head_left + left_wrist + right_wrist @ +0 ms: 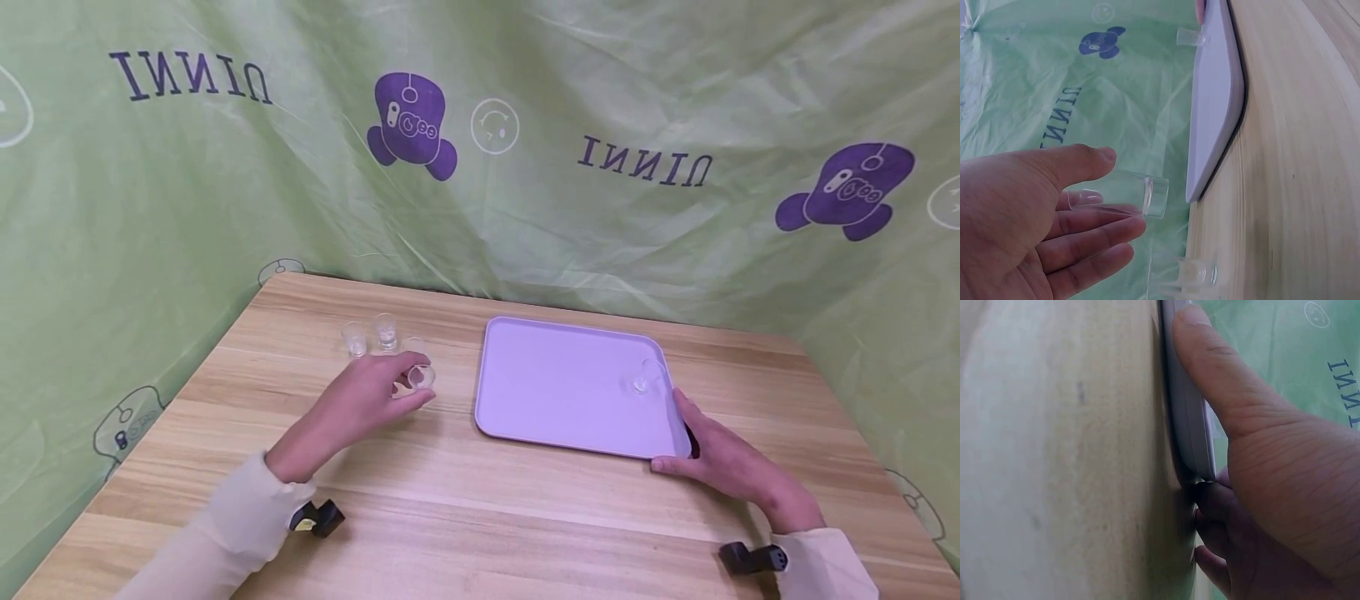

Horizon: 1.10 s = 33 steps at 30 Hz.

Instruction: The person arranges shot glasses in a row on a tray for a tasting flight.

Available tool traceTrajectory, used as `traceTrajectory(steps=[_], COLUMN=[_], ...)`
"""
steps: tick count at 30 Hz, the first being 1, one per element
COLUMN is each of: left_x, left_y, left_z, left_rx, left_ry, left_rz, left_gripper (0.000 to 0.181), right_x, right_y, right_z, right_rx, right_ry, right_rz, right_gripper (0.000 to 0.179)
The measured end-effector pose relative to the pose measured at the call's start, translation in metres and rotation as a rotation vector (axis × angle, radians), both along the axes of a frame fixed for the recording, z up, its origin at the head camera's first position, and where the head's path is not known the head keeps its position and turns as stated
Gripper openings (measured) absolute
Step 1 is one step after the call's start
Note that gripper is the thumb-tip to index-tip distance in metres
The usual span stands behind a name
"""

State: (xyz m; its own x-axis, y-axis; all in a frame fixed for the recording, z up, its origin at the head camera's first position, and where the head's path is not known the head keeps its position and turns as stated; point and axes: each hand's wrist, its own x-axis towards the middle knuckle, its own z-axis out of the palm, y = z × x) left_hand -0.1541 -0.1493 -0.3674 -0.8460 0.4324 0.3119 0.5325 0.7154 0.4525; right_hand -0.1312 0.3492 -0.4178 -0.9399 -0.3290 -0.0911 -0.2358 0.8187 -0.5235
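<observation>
My left hand (367, 392) holds a clear shot glass (1119, 194) between thumb and fingers, left of the tray. In the left wrist view the glass's thick base points away from the palm. A light purple tray (562, 383) lies on the table, and my right hand (723, 458) grips its near right corner. The thumb (1210, 356) lies along the near edge, with the fingers at the right side. Another shot glass (645, 379) stands on the tray near its right edge.
Two more shot glasses (355, 339) (386, 331) stand at the table's back left, with a third (413, 344) partly hidden behind my left hand. A green printed cloth (510, 225) hangs behind the wooden table (480, 517).
</observation>
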Motion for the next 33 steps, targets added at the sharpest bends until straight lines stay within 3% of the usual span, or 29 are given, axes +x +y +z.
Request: traceTrajectory(steps=[15,22,33], left_x=[-0.015,-0.020,-0.028], left_y=[0.041,0.061,0.093], left_z=[-0.006,-0.008,-0.015], left_rx=[-0.012,-0.025,0.012], left_ry=[-0.036,-0.021,-0.041], left_rz=[-0.083,-0.119,-0.183], left_gripper=[0.037,0.038,0.037], right_x=[0.000,0.001,0.003], right_y=[0.000,0.000,0.001], right_z=[0.001,0.001,0.001], right_rx=[0.010,0.009,0.016], right_ry=[0.015,0.006,0.026], right_rz=[0.000,0.000,0.004], right_gripper=[0.123,0.123,0.121])
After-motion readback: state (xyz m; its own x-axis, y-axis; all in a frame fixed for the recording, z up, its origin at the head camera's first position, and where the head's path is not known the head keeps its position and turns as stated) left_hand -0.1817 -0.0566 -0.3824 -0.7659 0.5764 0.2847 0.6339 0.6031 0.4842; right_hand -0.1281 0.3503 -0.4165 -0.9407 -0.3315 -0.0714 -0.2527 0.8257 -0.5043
